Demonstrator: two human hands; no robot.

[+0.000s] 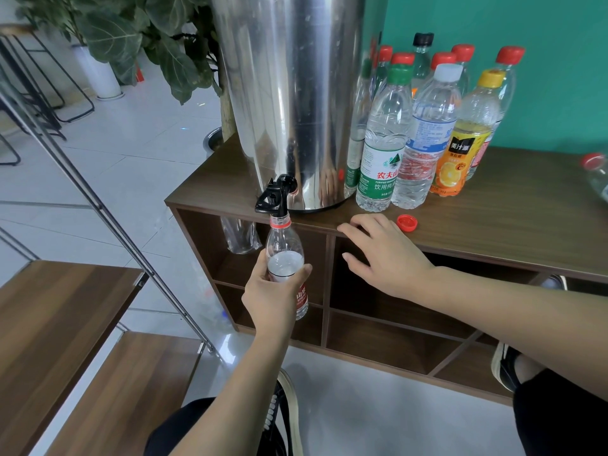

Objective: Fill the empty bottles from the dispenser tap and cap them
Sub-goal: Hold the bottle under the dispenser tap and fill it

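Note:
A tall steel dispenser [289, 93] stands on the wooden cabinet top [493, 222], its black tap [274, 197] overhanging the front edge. My left hand [271, 292] grips a clear, uncapped bottle with a red label [284, 255], mouth right under the tap; water reaches about its shoulder. My right hand [385, 255] hovers over the cabinet's front edge with relaxed, spread fingers and holds nothing. A loose red cap [407, 223] lies on the top just right of that hand.
Several capped bottles [424, 126] stand in a cluster right of the dispenser, and one bottle lies at the far right edge [597, 176]. A clear bottle [238, 236] sits in the open shelf below. A potted plant [154, 44] and metal rails [98, 199] are on the left.

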